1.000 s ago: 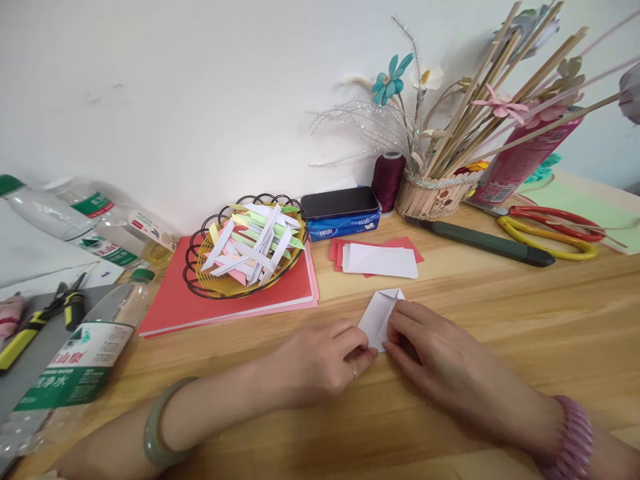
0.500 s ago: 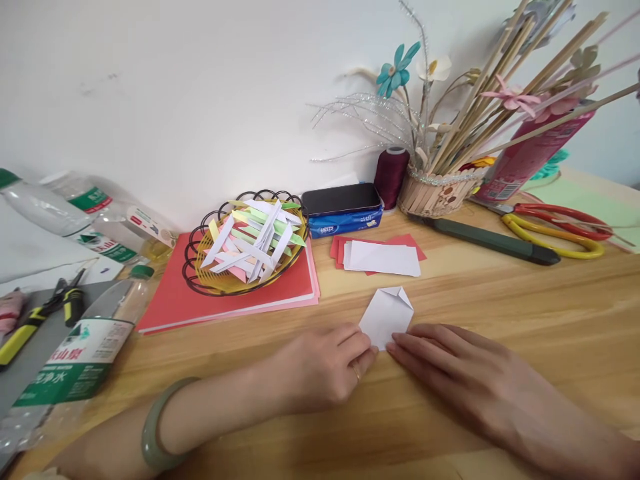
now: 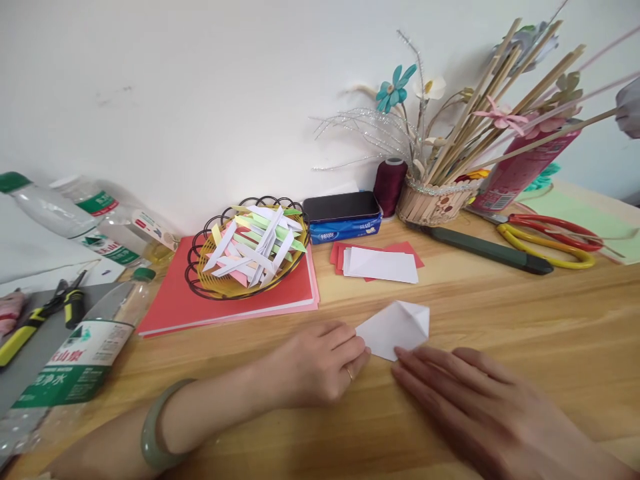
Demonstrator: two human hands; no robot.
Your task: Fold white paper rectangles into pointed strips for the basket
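Observation:
A folded white paper [image 3: 390,330] lies on the wooden table in front of me, with its creased end turned to the right. My left hand [image 3: 325,363], a ring on one finger and a bangle on the wrist, is closed on the paper's left corner. The fingers of my right hand [image 3: 465,393] are stretched out, with the tips touching the lower edge of the paper. Beyond it lie stacked white paper strips [image 3: 383,265] on top of red paper strips [image 3: 340,257].
A wire basket [image 3: 200,287] of folded paper pieces sits on red paper sheets [image 3: 165,293]. Behind are a phone [image 3: 343,205] on a blue pack, a thread spool [image 3: 390,187] and a flower basket [image 3: 433,203]. Scissors [image 3: 550,240] lie right, plastic bottles [image 3: 75,360] left.
The folded paper has turned clockwise, so its creased end has swung from the far side to the right. Both hands stay at its near edge. The camera view has shifted slightly.

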